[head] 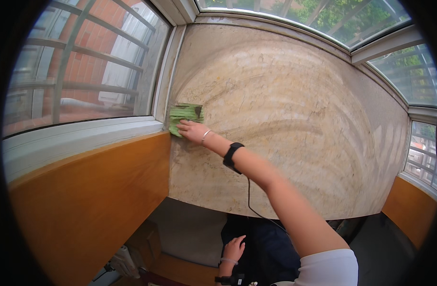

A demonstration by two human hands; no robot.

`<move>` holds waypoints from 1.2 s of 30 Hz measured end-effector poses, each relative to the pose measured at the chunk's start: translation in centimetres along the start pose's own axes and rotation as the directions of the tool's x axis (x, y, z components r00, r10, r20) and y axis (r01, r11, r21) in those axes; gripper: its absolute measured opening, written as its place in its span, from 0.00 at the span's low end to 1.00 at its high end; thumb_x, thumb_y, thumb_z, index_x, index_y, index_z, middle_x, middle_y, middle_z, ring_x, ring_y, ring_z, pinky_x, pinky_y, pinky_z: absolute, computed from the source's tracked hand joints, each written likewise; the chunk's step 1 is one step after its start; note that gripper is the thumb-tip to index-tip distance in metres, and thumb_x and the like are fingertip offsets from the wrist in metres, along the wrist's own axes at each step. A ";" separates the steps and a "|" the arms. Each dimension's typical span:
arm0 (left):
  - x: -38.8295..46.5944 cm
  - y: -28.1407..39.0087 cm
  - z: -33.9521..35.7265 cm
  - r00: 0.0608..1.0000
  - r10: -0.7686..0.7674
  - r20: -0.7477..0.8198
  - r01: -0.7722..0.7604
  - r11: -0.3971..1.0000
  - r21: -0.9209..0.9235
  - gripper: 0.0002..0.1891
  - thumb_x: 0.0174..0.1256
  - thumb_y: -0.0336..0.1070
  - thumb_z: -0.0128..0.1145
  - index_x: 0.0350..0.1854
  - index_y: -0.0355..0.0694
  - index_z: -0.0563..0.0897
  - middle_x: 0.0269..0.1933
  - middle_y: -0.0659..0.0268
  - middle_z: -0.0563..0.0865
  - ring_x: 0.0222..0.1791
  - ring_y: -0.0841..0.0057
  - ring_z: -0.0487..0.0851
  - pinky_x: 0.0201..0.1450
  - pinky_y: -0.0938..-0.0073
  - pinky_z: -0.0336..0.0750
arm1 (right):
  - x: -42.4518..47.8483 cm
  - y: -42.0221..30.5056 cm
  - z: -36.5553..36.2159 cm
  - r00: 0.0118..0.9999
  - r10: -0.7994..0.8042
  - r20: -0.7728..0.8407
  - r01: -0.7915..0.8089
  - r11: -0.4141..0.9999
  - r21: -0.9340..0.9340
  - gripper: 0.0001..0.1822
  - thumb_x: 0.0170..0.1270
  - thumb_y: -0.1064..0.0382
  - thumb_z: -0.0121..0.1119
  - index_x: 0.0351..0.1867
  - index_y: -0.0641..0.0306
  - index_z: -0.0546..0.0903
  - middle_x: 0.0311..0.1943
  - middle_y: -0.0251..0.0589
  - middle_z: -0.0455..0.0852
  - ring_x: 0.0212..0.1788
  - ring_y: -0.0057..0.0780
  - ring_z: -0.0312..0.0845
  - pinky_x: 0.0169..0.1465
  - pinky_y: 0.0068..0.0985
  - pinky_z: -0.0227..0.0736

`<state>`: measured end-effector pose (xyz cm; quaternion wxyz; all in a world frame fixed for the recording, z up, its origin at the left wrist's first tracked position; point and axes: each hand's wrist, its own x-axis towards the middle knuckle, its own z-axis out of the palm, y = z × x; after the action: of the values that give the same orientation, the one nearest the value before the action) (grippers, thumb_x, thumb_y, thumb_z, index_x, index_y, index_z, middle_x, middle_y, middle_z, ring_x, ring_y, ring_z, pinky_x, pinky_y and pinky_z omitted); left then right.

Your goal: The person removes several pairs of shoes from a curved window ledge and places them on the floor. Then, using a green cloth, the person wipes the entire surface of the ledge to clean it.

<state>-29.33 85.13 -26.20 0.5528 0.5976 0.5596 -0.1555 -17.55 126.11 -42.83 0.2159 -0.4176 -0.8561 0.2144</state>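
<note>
A green cloth (186,113) with a dark smudge lies at the left edge of a beige marble bay-window sill (275,118). On its lower part rests my right hand (192,131), palm down, pressing it against the stone; a bracelet and a black wrist strap (233,158) are on that arm. The sill bears curved, dusty streaks, some brownish, sweeping across its middle. Below the sill's front edge, my left hand (235,248) hangs beside dark clothing with nothing in it, fingers loosely apart.
Barred windows (97,60) border the sill at left, back and right. An orange-brown wooden panel (97,203) stands at left, another (411,211) at right. A black cable (249,196) hangs from the wrist strap over the front edge. Below left is a cardboard box (143,243).
</note>
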 end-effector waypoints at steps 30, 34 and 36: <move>-11.0 -12.9 5.3 0.979 -0.031 -0.201 -0.011 0.979 -0.204 0.15 0.59 0.29 0.51 0.50 0.41 0.76 0.43 0.57 0.81 0.40 0.65 0.80 0.43 0.70 0.75 | -2.7 -10.6 4.8 0.792 0.420 -0.444 -0.556 0.796 -0.239 0.19 0.54 0.68 0.49 0.50 0.64 0.74 0.58 0.42 0.70 0.61 0.42 0.62 0.60 0.34 0.62; -13.1 -15.2 6.6 0.961 -0.023 -0.275 -0.046 0.969 -0.243 0.15 0.59 0.30 0.51 0.49 0.41 0.76 0.42 0.57 0.81 0.40 0.64 0.80 0.43 0.69 0.75 | -2.2 -20.3 11.6 0.886 0.295 -0.358 -0.405 0.867 -0.289 0.16 0.53 0.66 0.49 0.42 0.69 0.78 0.52 0.45 0.74 0.57 0.41 0.67 0.56 0.31 0.67; -14.5 -16.4 7.2 0.956 -0.034 -0.292 -0.045 0.965 -0.258 0.15 0.59 0.30 0.51 0.49 0.42 0.76 0.42 0.58 0.81 0.41 0.62 0.80 0.43 0.68 0.75 | -3.6 -23.9 12.9 0.902 0.286 -0.324 -0.372 0.896 -0.242 0.16 0.53 0.66 0.49 0.42 0.70 0.78 0.51 0.45 0.74 0.57 0.42 0.67 0.55 0.31 0.67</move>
<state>-44.71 68.07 -24.99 0.5379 0.5373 0.6495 0.0121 -37.55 107.40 -40.95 0.2295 -0.6114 -0.7553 0.0554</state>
